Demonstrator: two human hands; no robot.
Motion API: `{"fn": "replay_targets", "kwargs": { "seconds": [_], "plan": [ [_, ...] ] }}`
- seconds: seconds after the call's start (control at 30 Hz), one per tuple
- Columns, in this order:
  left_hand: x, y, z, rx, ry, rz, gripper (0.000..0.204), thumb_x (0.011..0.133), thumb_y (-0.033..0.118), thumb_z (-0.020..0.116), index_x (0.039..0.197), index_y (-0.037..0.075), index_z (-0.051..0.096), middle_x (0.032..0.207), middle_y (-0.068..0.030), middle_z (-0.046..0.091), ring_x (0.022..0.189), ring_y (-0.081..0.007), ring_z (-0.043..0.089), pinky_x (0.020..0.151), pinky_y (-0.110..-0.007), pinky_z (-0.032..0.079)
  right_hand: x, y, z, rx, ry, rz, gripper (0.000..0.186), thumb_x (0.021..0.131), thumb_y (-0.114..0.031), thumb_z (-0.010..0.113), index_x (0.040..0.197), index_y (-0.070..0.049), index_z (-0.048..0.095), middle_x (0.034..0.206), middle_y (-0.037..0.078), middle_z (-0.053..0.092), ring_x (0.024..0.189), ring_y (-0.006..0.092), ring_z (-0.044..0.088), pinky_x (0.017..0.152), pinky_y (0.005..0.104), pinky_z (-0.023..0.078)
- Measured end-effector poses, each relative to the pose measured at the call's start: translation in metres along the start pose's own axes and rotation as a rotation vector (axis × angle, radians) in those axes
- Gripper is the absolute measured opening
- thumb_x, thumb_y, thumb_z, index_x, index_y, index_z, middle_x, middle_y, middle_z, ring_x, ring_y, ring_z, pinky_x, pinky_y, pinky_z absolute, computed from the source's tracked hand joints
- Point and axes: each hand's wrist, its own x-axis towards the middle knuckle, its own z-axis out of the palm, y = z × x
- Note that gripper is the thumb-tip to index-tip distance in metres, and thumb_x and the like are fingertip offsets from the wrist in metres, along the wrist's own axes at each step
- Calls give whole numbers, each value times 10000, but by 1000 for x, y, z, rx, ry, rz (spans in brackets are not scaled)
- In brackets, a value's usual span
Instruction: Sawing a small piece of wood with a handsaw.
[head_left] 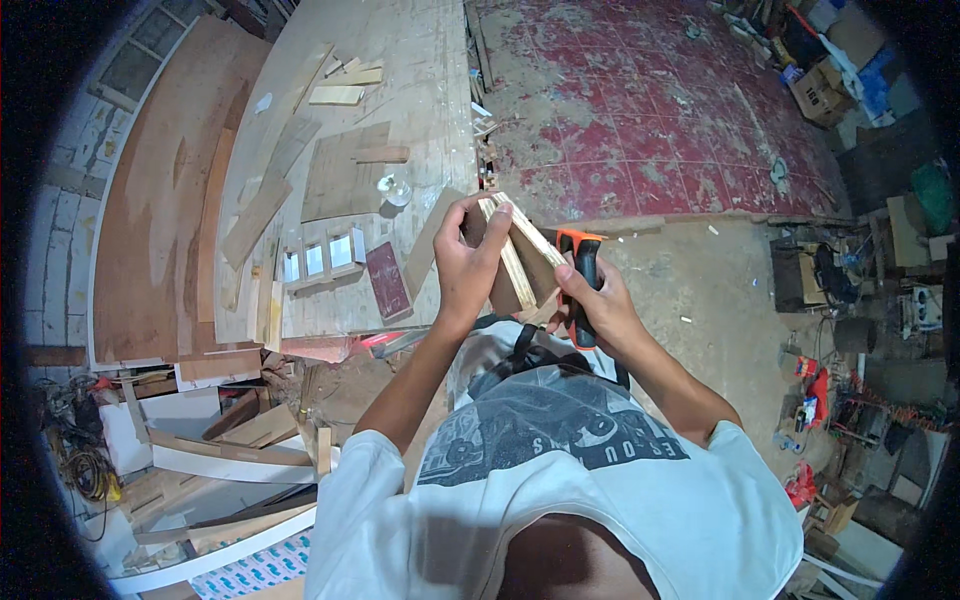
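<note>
My left hand [468, 256] grips the top of a small wooden frame piece [522, 262] made of thin pale strips, held up in front of my chest. My right hand [592, 308] supports the lower right edge of that wooden piece and also clutches a tool with an orange and black handle [583, 262]. The tool's working end is hidden behind the wood. Both hands are beside the right edge of a long wooden workbench [420, 110].
On the workbench lie loose planks [262, 205], a plywood sheet [342, 178], a dark red block [387, 280] and a row of small white-framed pieces [322, 260]. Offcuts pile on the floor at left [230, 440]. Red tiled floor [640, 110] and boxes lie to the right.
</note>
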Motion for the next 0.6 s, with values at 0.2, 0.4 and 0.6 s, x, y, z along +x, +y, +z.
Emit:
{"fn": "replay_targets", "kwargs": {
  "seconds": [0.2,0.4,0.6],
  "plan": [
    [3,-26,-10,4,-46,-77,311,913,226,598,1064,-45,604,1024,-127,618,975,-189,569,884,-310,424,-1,3,4,23,25,64,398,885,-322,672,1005,5,478,740,64,560,565,166,618,499,303,541],
    [2,-19,3,54,-91,-46,314,913,204,609,1113,-37,602,1074,-139,599,1030,-209,559,935,-327,411,0,8,-3,84,-21,35,296,913,-177,579,1080,41,467,806,119,600,579,190,629,539,306,548],
    [-4,-23,17,-178,75,-96,463,828,271,738,1122,-53,587,1050,-116,618,999,-163,564,898,-301,431,-1,8,-16,9,-79,100,266,895,-107,534,1101,45,464,845,142,618,638,236,657,578,326,550]
  ]
}}
